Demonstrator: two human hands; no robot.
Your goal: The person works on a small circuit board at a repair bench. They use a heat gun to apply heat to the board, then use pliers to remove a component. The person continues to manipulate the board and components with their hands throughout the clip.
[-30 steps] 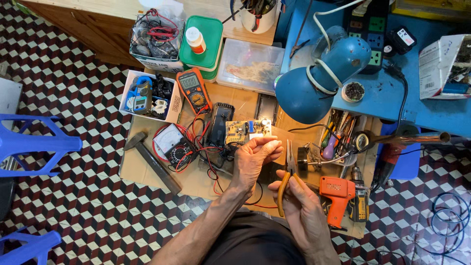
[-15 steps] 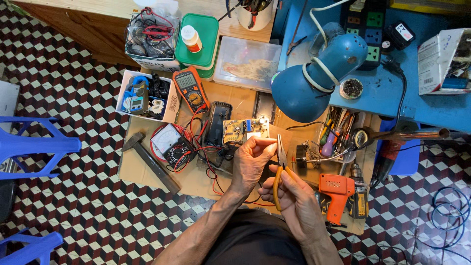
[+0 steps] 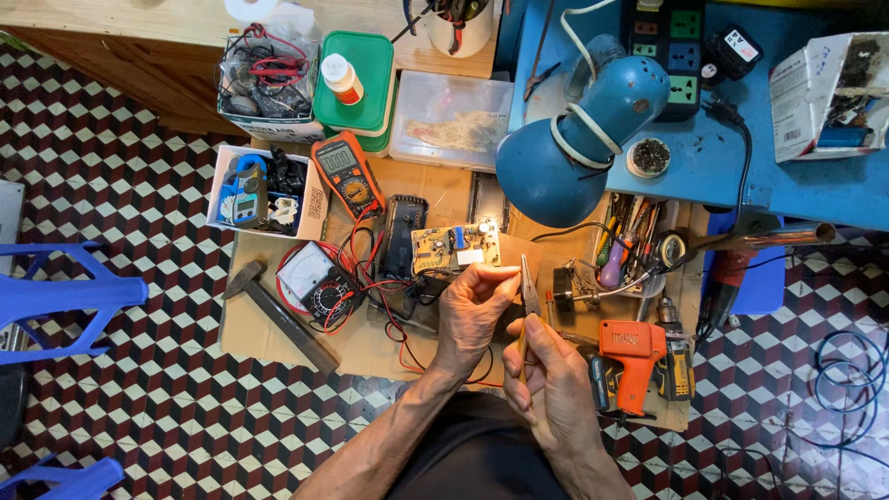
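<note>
Pliers meet a pinched part above the circuit board

Pliers (image 3: 528, 294) stand upright in our right hand (image 3: 554, 389), its grip pressed together round the yellow handles, tips pointing up. Our left hand (image 3: 470, 310) sits just left of them, thumb and forefinger pinching something too small for us to make out, held right at the plier tips. Both hands hover just below the circuit board (image 3: 456, 247), which lies flat on the cardboard (image 3: 250, 333) and apart from them. Left of the board we see an analogue meter (image 3: 313, 282) with red and black leads, and above that an orange multimeter (image 3: 344, 172). Right of the board are the blue lamp (image 3: 579, 134) and, lower, an orange soldering gun (image 3: 632, 356). We judge the work mid-way: the board lies bare and the small part is not yet on it.
</note>
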